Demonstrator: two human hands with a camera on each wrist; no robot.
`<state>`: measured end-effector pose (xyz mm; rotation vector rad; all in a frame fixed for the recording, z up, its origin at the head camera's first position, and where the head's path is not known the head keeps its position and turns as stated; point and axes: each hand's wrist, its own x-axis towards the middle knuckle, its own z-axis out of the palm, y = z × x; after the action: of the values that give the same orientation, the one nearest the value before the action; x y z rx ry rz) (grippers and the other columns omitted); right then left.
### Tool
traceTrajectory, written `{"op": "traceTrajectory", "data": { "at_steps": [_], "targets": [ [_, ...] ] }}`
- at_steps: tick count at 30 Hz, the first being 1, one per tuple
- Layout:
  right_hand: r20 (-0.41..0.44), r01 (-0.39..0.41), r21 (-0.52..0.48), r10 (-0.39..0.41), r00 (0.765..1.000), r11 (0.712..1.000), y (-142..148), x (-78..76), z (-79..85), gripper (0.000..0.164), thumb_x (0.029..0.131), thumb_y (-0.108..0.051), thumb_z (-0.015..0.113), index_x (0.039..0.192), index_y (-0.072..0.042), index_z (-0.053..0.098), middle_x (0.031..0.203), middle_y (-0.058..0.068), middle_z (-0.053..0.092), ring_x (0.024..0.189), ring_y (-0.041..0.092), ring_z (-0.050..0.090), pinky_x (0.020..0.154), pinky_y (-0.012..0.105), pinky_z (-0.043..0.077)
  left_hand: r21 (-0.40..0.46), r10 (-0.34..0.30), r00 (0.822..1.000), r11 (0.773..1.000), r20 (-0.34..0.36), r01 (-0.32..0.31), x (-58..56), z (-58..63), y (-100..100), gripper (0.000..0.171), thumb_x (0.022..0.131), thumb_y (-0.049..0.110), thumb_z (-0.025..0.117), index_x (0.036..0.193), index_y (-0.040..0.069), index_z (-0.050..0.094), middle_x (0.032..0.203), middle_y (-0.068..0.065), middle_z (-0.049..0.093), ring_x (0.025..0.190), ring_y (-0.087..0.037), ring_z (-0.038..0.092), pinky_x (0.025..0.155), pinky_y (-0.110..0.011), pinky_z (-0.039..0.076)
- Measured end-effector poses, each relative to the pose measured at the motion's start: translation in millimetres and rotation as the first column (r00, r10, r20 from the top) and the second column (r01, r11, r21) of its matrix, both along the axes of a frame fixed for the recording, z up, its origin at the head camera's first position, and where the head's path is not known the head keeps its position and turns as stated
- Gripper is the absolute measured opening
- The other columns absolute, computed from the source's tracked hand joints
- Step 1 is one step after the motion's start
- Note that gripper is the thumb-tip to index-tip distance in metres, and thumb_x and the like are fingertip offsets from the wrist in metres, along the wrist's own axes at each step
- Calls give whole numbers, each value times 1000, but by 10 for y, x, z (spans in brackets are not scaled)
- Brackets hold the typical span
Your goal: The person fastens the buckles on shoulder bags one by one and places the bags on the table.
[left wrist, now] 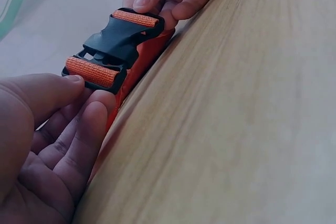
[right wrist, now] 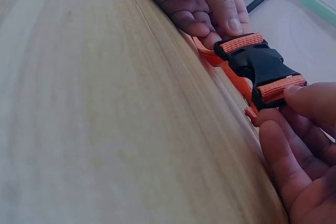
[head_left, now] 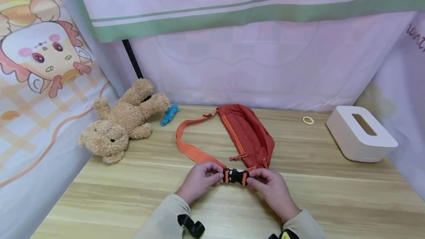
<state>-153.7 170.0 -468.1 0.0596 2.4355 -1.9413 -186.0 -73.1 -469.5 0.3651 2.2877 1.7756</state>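
A black side-release buckle (head_left: pixel 236 176) with orange webbing looped through both ends is held up between the two hands, its halves joined end to end. My left hand (head_left: pixel 201 180) pinches the left end between thumb and fingers; in the left wrist view, that thumb (left wrist: pixel 63 88) presses on the orange webbing. The right hand (head_left: pixel 273 190) pinches the opposite end, its thumb on the webbing (right wrist: pixel 282 86) there. Beyond the hands lies a red waist bag (head_left: pixel 247 134), from which the orange strap (head_left: pixel 189 149) curves left and round to the buckle.
A brown teddy bear (head_left: pixel 124 117) lies on its back at the left, beside a bundle of blue cord (head_left: pixel 170 114). At the right are a pale yellow ring (head_left: pixel 308 120) and a white tissue box (head_left: pixel 362 134). Hanging cloth (head_left: pixel 239 65) borders the wooden table (head_left: pixel 318 187).
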Motion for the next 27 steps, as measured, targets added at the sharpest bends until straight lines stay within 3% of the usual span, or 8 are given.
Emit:
{"op": "traceTrajectory", "data": {
  "at_steps": [12, 21, 27],
  "targets": [
    [14, -8, 63, 7, 1000, 998, 13, 1, 16, 9, 85, -8, 79, 93, -10, 76, 100, 4, 72, 80, 16, 64, 69, 26, 54, -73, -11, 998, 997, -67, 6, -1, -1, -2, 4, 93, 14, 72, 96, 11, 71, 77, 0, 66, 71, -15, 62, 61, -24, 52],
    [-16, -39, -4, 39, 999, 999, 13, 20, 36, 10, 86, 0, 74, 95, -4, 71, 100, 9, 71, 76, 18, 66, 69, 28, 56, -35, -22, 997, 999, -80, 19, -11, -20, -3, 6, 94, 14, 71, 97, 9, 69, 80, -2, 65, 72, -15, 61, 62, -24, 52],
    [-20, -13, -30, 13, 1000, 999, 0, 33, 42, 12, 86, 3, 71, 97, 0, 69, 98, 10, 69, 75, 16, 63, 67, 27, 56, -2, -22, 998, 1000, -63, 22, 2, -12, -2, 7, 93, 13, 72, 98, 8, 69, 80, -3, 67, 72, -16, 63, 62, -25, 54]
  ]
}}
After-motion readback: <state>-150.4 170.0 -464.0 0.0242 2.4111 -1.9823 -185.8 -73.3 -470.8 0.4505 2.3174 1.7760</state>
